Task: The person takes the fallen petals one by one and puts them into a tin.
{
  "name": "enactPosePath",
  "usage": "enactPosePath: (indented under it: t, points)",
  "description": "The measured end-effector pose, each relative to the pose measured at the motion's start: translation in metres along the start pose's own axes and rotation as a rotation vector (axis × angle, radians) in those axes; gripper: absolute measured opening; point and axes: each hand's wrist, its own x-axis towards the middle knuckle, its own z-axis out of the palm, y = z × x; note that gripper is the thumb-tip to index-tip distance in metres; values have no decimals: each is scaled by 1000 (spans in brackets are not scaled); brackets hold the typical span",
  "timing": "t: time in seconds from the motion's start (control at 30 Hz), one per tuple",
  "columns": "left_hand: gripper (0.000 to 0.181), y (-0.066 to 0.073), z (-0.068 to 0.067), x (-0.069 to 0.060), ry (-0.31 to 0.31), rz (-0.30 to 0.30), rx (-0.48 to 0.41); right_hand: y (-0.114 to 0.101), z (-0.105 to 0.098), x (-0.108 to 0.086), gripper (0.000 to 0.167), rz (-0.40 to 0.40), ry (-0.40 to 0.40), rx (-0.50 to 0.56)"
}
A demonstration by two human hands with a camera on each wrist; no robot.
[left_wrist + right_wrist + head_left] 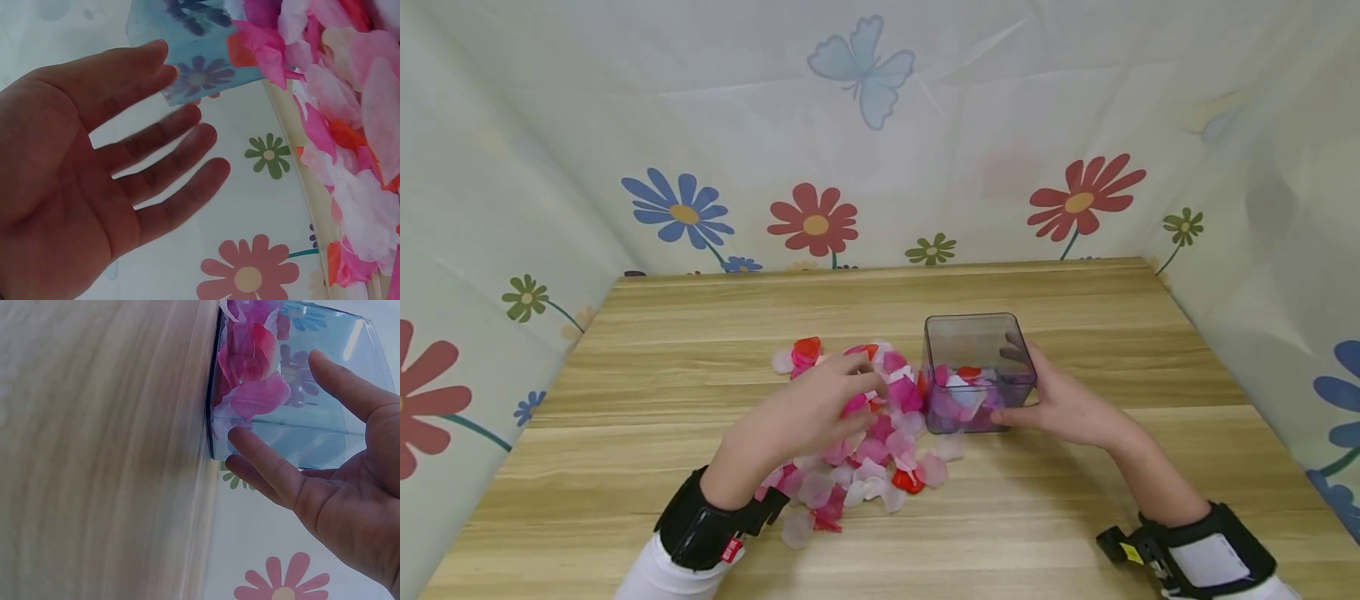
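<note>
Standing upright to the right of a loose heap of artificial flower petals (872,450), a smoky see-through plastic box (958,342) points its open mouth straight up. Its base is on the wood-grain table (662,375), and its rim lies roughly parallel to the table's far edge. The mouth looks nearly square, so I cannot tell which way its long axis runs. Pink, white and red petals (966,396) fill its lower part.

The right hand (1063,408) holds the box from its right side, the thumb against the near wall and the other fingers reaching round behind, partly seen through the plastic. In the right wrist view these fingers are spread, with clear gaps.

The left hand (820,400) is over the heap, back upward, its fingers loosely bent and pointing toward the box. In the left wrist view the thumb and forefinger lie close together while the other three fingers are spread apart; whether any fingertip touches a petal I cannot tell.

The heap stretches longest from the far side toward the person, its petals facing every way. A pale petal (950,446) lies flat just in front of the box. Each wrist wears a black band, left (700,521) and right (1213,554). Behind the table hangs a white flower-printed cloth (970,183).
</note>
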Motion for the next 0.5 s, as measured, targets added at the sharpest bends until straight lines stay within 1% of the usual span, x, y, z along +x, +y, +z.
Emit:
enactPosePath:
  t: [0.1, 0.2, 0.27, 0.3, 0.37, 0.5]
  points:
    - [32, -3, 3, -3, -29, 62, -8, 0, 0, 0, 116, 0, -2, 5]
    - [34, -3, 6, -6, -76, 116, -13, -1, 0, 0, 117, 2, -8, 15]
    - [38, -3, 7, -8, -111, 130, -5, -1, 1, 0, 117, 3, -12, 20]
    - [40, -2, 8, -9, -128, 127, 1, -1, 1, 0, 117, 4, -13, 24]
    - [45, 0, 10, -11, -159, 102, 16, -1, 1, 0, 117, 2, -13, 29]
    - [53, 5, 15, -13, -207, 11, 18, 0, 0, 0, 116, 1, -9, 29]
